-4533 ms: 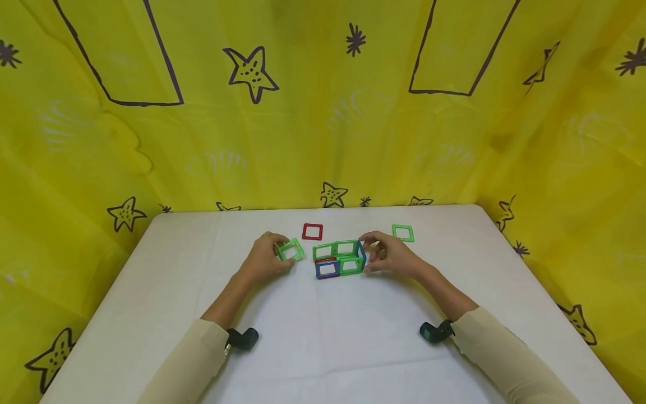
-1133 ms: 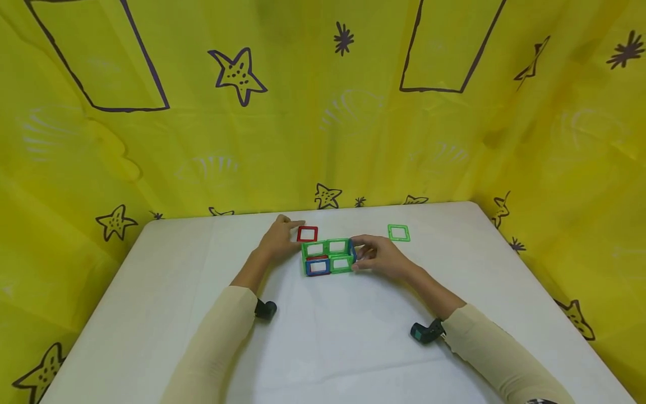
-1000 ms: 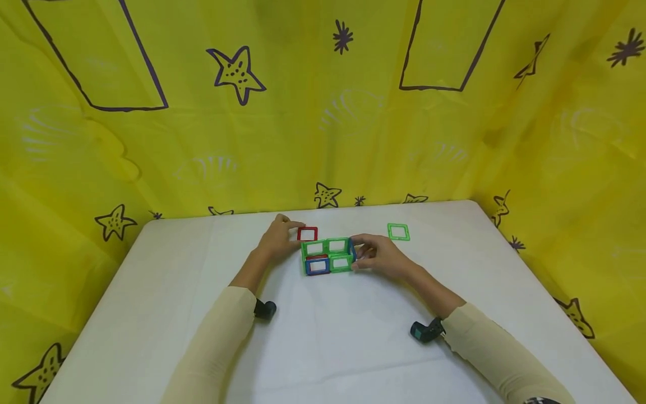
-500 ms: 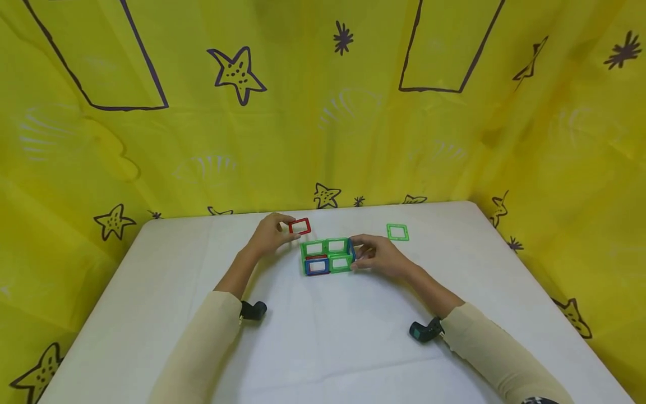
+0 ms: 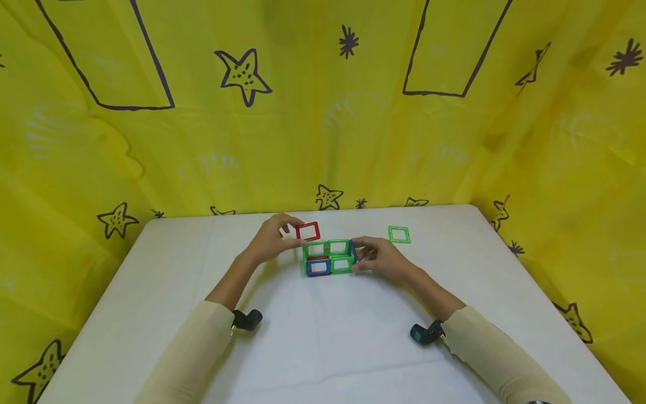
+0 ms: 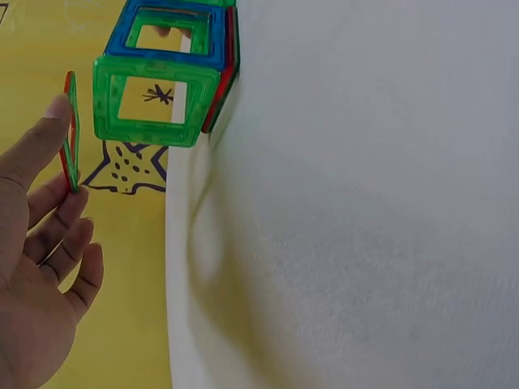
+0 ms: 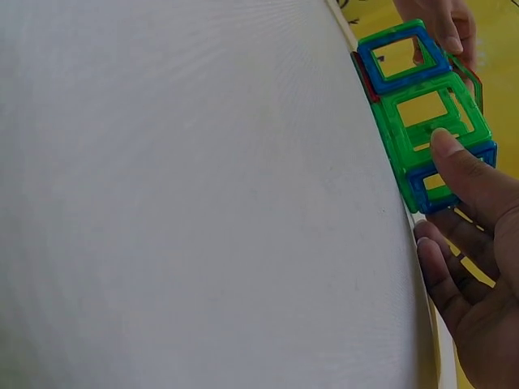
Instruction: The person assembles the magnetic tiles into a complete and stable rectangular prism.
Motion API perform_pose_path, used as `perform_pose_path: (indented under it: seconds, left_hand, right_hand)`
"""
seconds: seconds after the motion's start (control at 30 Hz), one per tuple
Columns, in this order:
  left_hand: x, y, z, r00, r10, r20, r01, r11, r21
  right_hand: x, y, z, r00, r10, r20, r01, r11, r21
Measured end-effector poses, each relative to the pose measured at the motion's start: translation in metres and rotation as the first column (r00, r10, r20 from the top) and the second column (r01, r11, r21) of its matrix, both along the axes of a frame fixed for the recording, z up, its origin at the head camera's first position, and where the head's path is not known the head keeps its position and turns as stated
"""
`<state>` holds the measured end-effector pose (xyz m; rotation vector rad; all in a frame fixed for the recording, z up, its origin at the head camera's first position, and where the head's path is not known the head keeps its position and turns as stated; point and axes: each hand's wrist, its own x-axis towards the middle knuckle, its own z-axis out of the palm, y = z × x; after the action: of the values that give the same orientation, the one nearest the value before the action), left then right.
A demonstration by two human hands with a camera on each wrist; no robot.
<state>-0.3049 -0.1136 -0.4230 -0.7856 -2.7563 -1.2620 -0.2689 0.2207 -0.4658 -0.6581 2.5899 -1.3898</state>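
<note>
My left hand [image 5: 270, 240] pinches a red square magnetic tile [image 5: 318, 230] by its left edge, thumb on one side and fingers on the other. In the left wrist view this tile [image 6: 75, 134] stands nearly edge-on, red and green along its rim, apart from the box. The box [image 5: 329, 265], built of green, blue and red open-frame magnetic tiles, stands on the table with its top uncovered. Its right end, a blue tile, is held by my right hand [image 5: 386, 258]; in the right wrist view the thumb [image 7: 454, 154] lies on the green front tile.
A loose green square tile [image 5: 400, 228] lies at the back right of the white table [image 5: 323, 336]. Behind and at both sides hangs a yellow curtain [image 5: 303, 140] with drawn stars. Each wrist carries a small black camera [image 5: 247, 320].
The green tile earlier in my left hand now forms the box's left end. My left hand has since lifted the red tile off the table and brought it close behind the box. My right hand stays put.
</note>
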Motion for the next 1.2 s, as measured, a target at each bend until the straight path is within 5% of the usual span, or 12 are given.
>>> perform_pose_path:
  seconds: [0.47, 0.93, 1.2]
  left_hand:
    - [0.017, 0.011, 0.001, 0.994, -0.098, 0.041, 0.099, 0.995, -0.024]
    - [0.027, 0.012, -0.006, 0.992, -0.107, 0.069, 0.112, 0.991, -0.068]
    - [0.029, 0.011, -0.024, 0.988, -0.049, 0.146, 0.069, 0.988, -0.137]
  right_hand:
    - [0.000, 0.000, -0.002, 1.000, 0.002, -0.003, -0.002, 1.000, 0.000]
    - [0.000, 0.000, 0.000, 1.000, 0.008, 0.016, -0.008, 1.000, 0.002]
    - [-0.001, 0.008, 0.006, 1.000, 0.019, 0.007, -0.019, 1.000, 0.018]
